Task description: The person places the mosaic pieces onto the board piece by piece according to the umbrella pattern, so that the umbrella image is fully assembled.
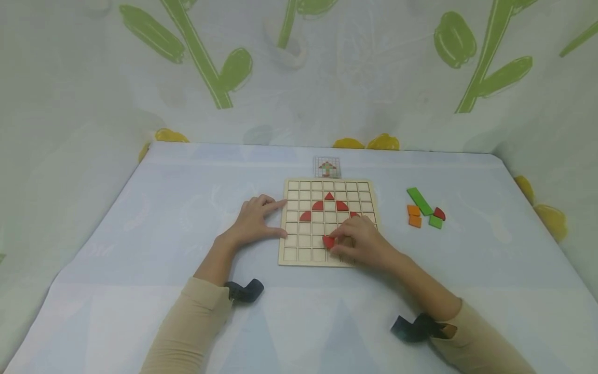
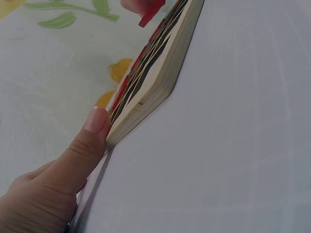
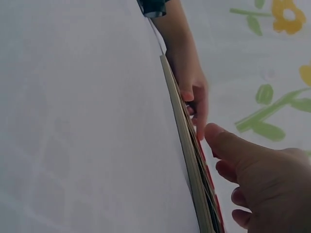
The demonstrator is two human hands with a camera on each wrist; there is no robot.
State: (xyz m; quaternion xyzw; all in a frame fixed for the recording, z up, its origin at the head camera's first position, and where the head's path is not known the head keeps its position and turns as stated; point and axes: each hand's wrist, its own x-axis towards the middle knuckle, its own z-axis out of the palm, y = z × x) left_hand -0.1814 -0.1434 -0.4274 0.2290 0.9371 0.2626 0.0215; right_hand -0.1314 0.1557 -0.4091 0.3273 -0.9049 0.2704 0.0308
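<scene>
A square wooden grid board point(image 1: 290, 254) lies flat on the table. My right hand point(image 1: 366, 244) pinches a red quarter-circle-like piece point(image 1: 329, 242) over the lower middle cells; the left wrist view shows this red piece point(image 2: 152, 13) raised above the board. Along the board's left edge rest the spread thumb and index finger of my left hand point(image 1: 252, 221), the thumb point(image 2: 82, 150) pressing near a corner. A red triangle point(image 1: 329, 196) sits in the grid above several red quarter-circles point(image 1: 317, 206). One quarter-circle point(image 1: 354, 214) is partly behind my right hand.
A small pattern card point(image 1: 327, 167) lies beyond the board's far edge. To the right are a green strip point(image 1: 420, 201), two orange squares point(image 1: 413, 210), a green square point(image 1: 435, 222) and a loose red quarter-circle point(image 1: 439, 213). A leaf-printed backdrop stands behind the table.
</scene>
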